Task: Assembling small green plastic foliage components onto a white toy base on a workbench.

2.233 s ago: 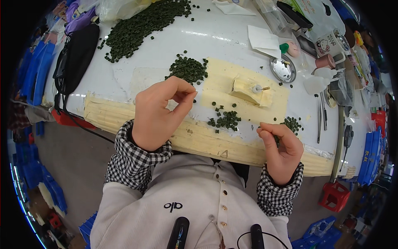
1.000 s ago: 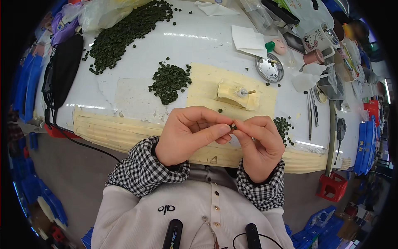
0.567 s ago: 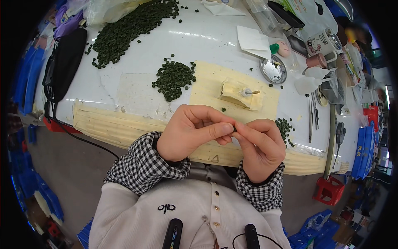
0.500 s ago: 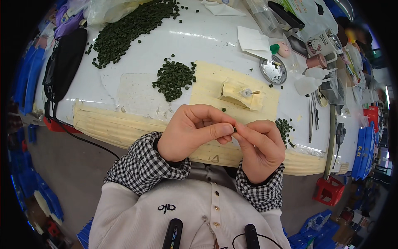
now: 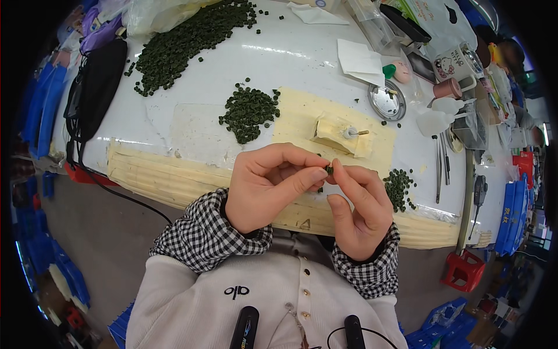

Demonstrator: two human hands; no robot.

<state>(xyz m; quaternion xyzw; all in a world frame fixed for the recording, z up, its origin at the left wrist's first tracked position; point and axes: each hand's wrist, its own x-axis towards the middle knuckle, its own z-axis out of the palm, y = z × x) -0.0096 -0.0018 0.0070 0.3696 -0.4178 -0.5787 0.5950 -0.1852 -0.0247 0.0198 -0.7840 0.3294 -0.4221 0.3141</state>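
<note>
A tiny dark green, ring-like piece (image 5: 329, 170) is pinched between the thumb and index finger of my left hand (image 5: 261, 189), just over the table's front edge. Touching or almost touching it is the index fingertip of my right hand (image 5: 363, 212). The right thumb stands apart from that finger, so this hand grips nothing. Beyond my hands, a cream block (image 5: 332, 138) with a white-collared metal pin (image 5: 359, 133) rests on a cream sheet (image 5: 295, 110). To its left lies a pile of dark green pieces (image 5: 247, 115). A smaller pile (image 5: 398, 189) sits right of my right hand.
At the far left spreads a large heap of green pieces (image 5: 186, 46). Tweezers (image 5: 437, 171) lie on the right, below white squeeze bottles (image 5: 436, 122). A round metal dish (image 5: 383, 107), a white paper (image 5: 359, 61) and a mug (image 5: 456, 63) are at the far right.
My right thumb has moved down and away from its index finger, opening the pinch. The green piece stays in my left fingertips and shows more plainly. The view has shifted slightly.
</note>
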